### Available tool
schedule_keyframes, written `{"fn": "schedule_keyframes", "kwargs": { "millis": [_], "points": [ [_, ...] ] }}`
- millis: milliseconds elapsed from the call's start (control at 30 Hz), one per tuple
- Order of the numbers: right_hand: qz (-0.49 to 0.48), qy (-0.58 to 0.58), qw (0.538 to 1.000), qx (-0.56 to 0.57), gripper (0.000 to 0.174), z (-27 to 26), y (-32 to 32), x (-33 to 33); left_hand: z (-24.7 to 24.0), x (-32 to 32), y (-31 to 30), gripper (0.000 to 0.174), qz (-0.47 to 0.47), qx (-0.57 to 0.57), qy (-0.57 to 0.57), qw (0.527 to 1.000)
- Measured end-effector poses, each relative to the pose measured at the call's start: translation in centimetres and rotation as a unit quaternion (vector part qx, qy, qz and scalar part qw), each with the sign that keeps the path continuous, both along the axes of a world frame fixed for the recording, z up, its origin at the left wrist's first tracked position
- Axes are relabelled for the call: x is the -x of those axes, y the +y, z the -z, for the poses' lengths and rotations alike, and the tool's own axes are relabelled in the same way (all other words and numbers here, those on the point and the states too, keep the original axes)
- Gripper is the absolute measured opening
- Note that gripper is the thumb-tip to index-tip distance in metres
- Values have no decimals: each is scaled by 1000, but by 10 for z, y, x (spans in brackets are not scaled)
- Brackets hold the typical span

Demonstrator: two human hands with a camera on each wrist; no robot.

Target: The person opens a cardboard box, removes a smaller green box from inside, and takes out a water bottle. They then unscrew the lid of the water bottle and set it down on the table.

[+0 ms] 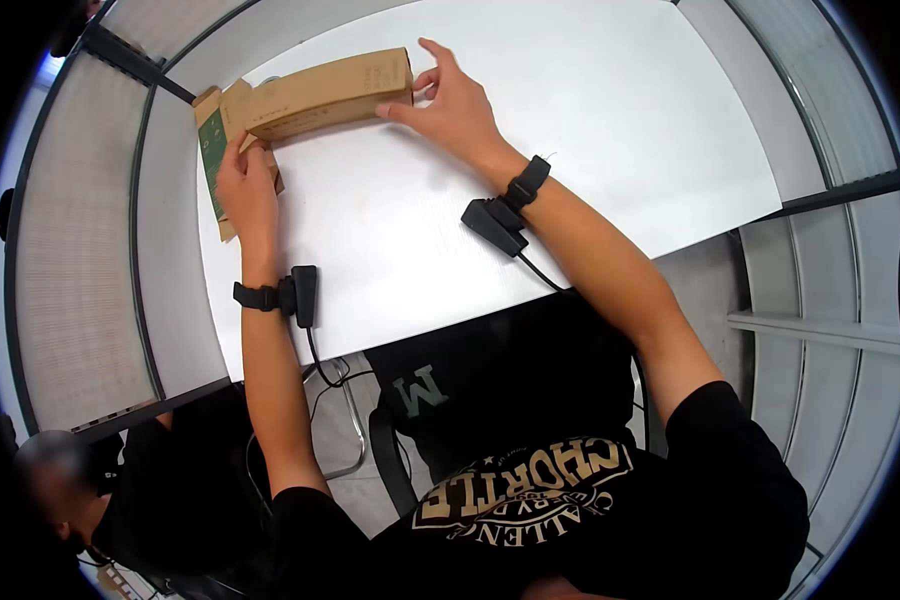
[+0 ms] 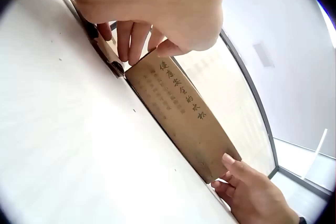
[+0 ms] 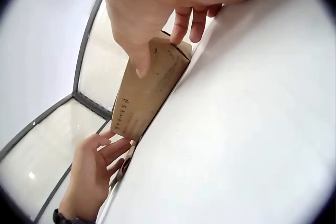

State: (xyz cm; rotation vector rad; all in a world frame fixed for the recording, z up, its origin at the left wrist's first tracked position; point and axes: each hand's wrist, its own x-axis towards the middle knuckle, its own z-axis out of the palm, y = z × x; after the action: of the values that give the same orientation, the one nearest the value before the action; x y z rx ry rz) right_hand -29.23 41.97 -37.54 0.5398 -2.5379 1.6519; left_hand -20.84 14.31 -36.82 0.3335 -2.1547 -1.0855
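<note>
The white tabletop point(image 1: 610, 140) spreads out in front of me, with a pale, dark-framed partition point(image 1: 80, 240) standing along its left side and another white partition point(image 1: 770, 110) bordering it on my right. Below that right side I see a white rail point(image 1: 820, 328) and a patch of grey floor point(image 1: 700, 300). At my lower left is another person point(image 1: 170, 500) in black, head blurred; nearer me are a bent metal tube point(image 1: 357, 430) and a black armrest point(image 1: 390, 455).
</note>
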Motion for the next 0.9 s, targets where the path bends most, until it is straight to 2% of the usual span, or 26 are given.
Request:
{"fn": "schedule_keyframes", "kwargs": {
  "millis": [100,200,300,400,500,600,633,733,767,800,867,900],
  "points": [
    [70,226,967,-95,89,14,-6,2,-8,-6,7,43,8,-42,-53,998],
    [74,242,965,-75,95,18,-6,8,-8,-6,5,41,9,-19,-54,998],
    [-7,108,994,17,93,9,-4,3,-17,-10,16,35,4,-15,-26,1000],
    [16,-1,999,32,81,-7,-4,-8,-17,-8,22,25,-1,-38,35,999],
    [30,-90,992,80,73,-21,-1,-11,-13,-5,11,26,19,-29,94,995],
    [-4,-131,977,170,67,-25,2,-11,-9,-12,12,33,135,-144,-10,980],
    [-30,-139,967,212,66,-22,1,-9,-12,-13,14,42,158,-142,-58,975],
    [-107,-148,935,304,64,-18,-7,-5,-16,-14,26,73,250,-174,-11,952],
    [-131,-144,929,315,64,-17,-8,-9,-19,-13,28,91,285,-142,-14,948],
    [-156,-139,922,325,66,-18,-8,-13,-18,-12,30,92,276,-139,9,951],
    [-199,-102,935,275,70,-13,-11,-14,-12,-8,34,94,257,-130,61,956],
    [-223,-85,939,249,74,-11,-13,-16,-11,-7,27,86,238,-166,65,955]
  ]
}}
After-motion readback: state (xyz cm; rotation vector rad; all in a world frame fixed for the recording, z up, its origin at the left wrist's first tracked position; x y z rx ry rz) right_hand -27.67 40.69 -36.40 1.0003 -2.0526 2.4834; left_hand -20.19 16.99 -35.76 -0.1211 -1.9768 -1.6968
